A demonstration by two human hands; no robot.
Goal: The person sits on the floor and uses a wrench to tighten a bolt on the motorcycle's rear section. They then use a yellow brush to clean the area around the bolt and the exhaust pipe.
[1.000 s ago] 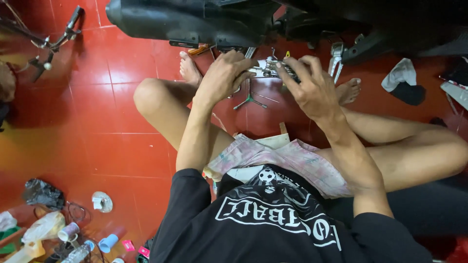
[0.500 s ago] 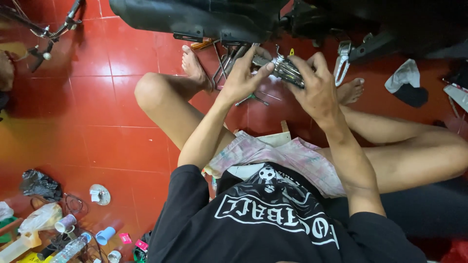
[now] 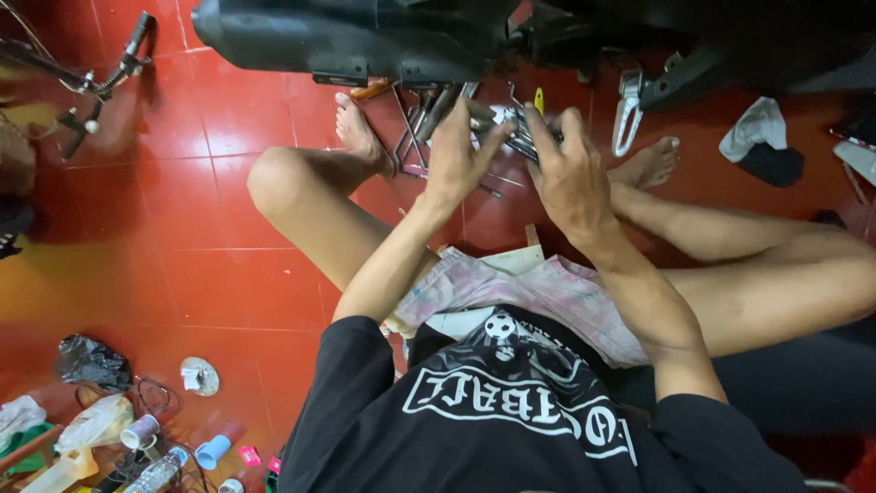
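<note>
Person seated on red tiled floor (image 3: 182,210), glossy square tiles with pale grout, legs folded, bare feet forward.

Left hand (image 3: 461,151): raised, fingers spread and extended, palm toward a cluster of thin metal rods (image 3: 422,123) hanging under the black vehicle body (image 3: 356,36). Grip open, not closed on anything; fingertips near or touching the metal part, cannot tell which.

Right hand (image 3: 568,173): fingers curled over a ribbed silvery metal part (image 3: 516,128), held up just below the vehicle's dark, smooth underside. Grip pinching that part; the palm side is hidden.

The metal part sits between the two hands, above the floor, close to the vehicle's lower edge.

Around: a curved chrome bracket (image 3: 628,110) to the right of the hands; a grey-and-black crumpled cloth (image 3: 762,137) on the floor toward the right edge. Lower left corner of the floor: crumpled black plastic bag (image 3: 91,363), round flat disc (image 3: 198,375), clear plastic bottle (image 3: 155,470), small blue cup (image 3: 213,451).
</note>
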